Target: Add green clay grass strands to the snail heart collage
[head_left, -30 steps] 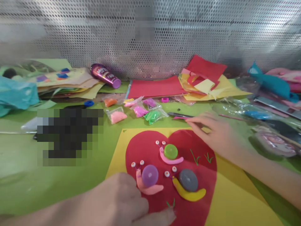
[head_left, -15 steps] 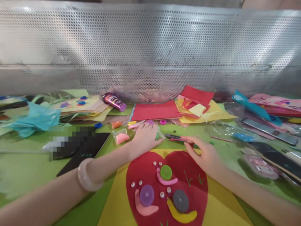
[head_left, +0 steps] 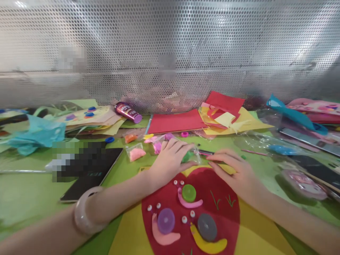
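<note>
My left hand point(head_left: 170, 161) is closed over a small clear bag of green clay point(head_left: 188, 156), with fingers and thumb on either side of it above the top edge of the picture. My right hand point(head_left: 236, 171) is open, its fingers stretched towards the bag and beside a thin dark tool point(head_left: 205, 152) on the table, partly hidden. Below both hands lies a yellow sheet point(head_left: 255, 233) with a red paper heart point(head_left: 183, 223). On the heart are clay snails with a green cap point(head_left: 188, 193), a purple cap point(head_left: 166, 220) and a grey cap point(head_left: 207, 227) as shells.
Bags of pink clay point(head_left: 136, 153) and orange clay point(head_left: 130, 137) lie to the left. Farther back are a purple bottle point(head_left: 127, 111), red paper point(head_left: 175, 121) and paper scraps. Phones point(head_left: 316, 170) and a clear case point(head_left: 304, 183) lie at right, a black tablet point(head_left: 98, 173) at left.
My left hand has moved right, with the bag of green clay shifting along. My right hand has come off the dark tool and sits slightly farther right and lower.
</note>
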`<state>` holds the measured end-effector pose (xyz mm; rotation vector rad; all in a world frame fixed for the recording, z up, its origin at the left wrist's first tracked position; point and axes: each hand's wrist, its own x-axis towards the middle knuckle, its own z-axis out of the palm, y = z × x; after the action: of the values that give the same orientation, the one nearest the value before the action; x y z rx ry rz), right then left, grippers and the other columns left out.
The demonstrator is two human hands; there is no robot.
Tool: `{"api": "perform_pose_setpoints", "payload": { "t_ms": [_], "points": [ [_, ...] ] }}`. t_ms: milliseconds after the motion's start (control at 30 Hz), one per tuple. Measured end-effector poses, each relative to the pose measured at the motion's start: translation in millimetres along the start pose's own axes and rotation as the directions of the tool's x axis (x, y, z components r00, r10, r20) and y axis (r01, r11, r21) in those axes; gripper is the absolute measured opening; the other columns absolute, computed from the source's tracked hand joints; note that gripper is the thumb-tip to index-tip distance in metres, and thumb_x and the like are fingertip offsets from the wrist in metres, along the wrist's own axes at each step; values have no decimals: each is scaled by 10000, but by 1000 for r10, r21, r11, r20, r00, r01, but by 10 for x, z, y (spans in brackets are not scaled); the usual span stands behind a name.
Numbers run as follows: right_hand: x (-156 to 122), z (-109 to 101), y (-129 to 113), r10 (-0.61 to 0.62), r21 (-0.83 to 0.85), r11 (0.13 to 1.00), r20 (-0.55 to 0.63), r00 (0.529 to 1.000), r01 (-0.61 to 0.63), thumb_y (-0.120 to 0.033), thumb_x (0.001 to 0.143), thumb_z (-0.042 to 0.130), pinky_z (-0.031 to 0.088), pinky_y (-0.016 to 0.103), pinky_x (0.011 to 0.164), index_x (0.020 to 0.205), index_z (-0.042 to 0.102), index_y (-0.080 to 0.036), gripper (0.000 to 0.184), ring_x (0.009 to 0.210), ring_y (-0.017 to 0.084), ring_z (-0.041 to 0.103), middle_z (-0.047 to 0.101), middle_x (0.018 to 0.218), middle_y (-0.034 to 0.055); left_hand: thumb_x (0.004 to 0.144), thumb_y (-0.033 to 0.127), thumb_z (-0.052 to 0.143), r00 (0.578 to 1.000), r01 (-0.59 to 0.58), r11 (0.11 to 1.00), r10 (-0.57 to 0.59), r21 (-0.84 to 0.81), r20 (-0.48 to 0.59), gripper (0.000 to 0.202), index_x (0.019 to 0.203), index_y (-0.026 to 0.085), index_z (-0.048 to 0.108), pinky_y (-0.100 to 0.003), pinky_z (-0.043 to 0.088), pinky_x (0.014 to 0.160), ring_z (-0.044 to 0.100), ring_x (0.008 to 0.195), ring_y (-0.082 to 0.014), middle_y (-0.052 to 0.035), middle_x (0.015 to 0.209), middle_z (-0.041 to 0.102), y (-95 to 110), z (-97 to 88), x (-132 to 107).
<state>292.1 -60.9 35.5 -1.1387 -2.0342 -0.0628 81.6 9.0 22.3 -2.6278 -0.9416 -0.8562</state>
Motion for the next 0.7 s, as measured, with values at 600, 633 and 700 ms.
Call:
{"api": "perform_pose_setpoints", "payload": {
  "t_ms": [600, 633, 700],
  "points": [
    [-67, 20, -135, -166, -87, 984, -120, 979, 156, -201, 907, 546, 522, 387, 717, 853, 679, -243, 149, 914, 233, 550, 538, 1022, 84, 936, 413, 486, 926, -327, 927, 276, -182, -257, 351, 1126, 139, 598, -306, 439, 760, 551, 857, -155, -24, 1011, 705, 156, -99, -77],
    [-68, 17, -134, -175, -99, 982, -121, 977, 164, -213, 916, 533, 520, 385, 701, 870, 670, -245, 148, 911, 235, 547, 535, 1019, 85, 935, 424, 483, 924, -328, 927, 275, -181, -266, 367, 1138, 138, 589, -304, 441, 744, 554, 844, -154, -26, 1003, 705, 153, -94, -76],
    [-68, 13, -132, -190, -121, 977, -122, 974, 175, -211, 929, 509, 510, 374, 674, 901, 655, -245, 153, 907, 234, 542, 528, 1026, 86, 938, 437, 473, 920, -332, 927, 277, -176, -279, 385, 1156, 137, 574, -296, 444, 712, 564, 818, -152, -31, 986, 702, 150, -85, -73]
  ]
}}
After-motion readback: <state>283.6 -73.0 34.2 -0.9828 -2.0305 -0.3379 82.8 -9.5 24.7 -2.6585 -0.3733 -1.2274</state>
